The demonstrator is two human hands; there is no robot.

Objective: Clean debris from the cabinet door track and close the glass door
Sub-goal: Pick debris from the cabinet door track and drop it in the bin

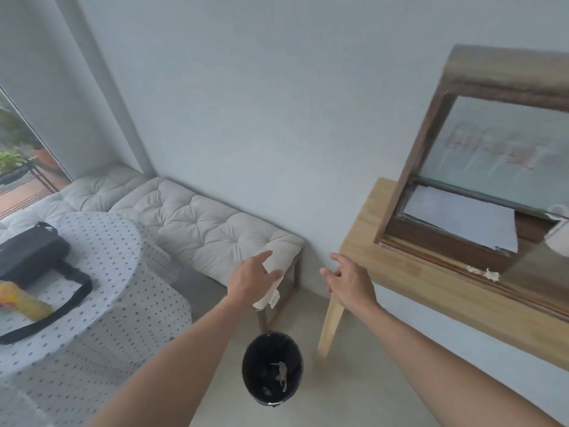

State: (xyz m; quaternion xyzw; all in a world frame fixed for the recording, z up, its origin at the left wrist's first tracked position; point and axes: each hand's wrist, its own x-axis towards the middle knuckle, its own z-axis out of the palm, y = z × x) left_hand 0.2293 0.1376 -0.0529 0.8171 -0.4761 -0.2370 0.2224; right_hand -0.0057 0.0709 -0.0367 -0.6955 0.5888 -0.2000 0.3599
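A dark wooden cabinet (409,167) with a glass door (492,143) stands on a light wooden table (400,272) at the right. Pale crumbs of debris (489,274) lie in the door track (437,257) along its lower front edge. My left hand (252,278) is out in front of the bench and seems to hold a white cloth (268,295) that hangs below it. My right hand (348,278) hovers by the table's left corner, fingers apart and holding nothing. A black bin (272,368) with scraps inside stands on the floor beneath my hands.
A bench with quilted white cushions (209,229) runs along the wall. At the left is a round table with a dotted cloth (107,272), a black bag (30,257) and a yellow object (21,300). White paper (462,220) lies inside the cabinet.
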